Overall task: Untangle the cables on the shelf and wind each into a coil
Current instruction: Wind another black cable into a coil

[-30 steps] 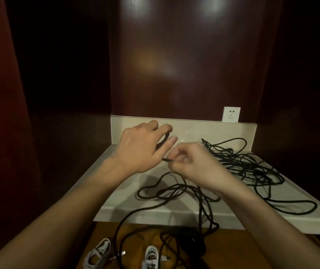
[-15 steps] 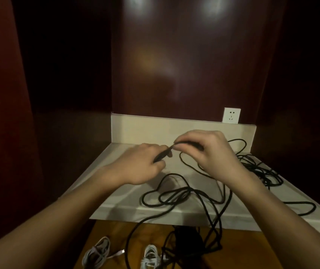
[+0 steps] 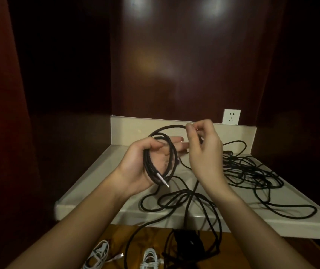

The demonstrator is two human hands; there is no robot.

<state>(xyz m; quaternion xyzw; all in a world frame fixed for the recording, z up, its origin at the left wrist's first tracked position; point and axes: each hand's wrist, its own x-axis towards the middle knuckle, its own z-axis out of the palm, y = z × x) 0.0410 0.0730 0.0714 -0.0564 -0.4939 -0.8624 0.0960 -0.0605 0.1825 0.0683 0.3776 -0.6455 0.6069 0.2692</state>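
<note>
Coil now loops the upturned left hand, formerly palm-down.

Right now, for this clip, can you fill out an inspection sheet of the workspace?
Surface: pale shelf with a raised back lip, set in a dark wooden alcove.
Job's things: black cable, a few loops wound round the left hand, metal plug end hanging below the palm; loose black tangle at the shelf's right.
Clutter: white cable bundles on the wooden surface below.
Hands: left hand palm up, holds the coil; right hand pinches the cable above it.
Cables: black strands trail over the shelf's front edge.
Surroundings: white wall socket, nothing plugged in.
</note>
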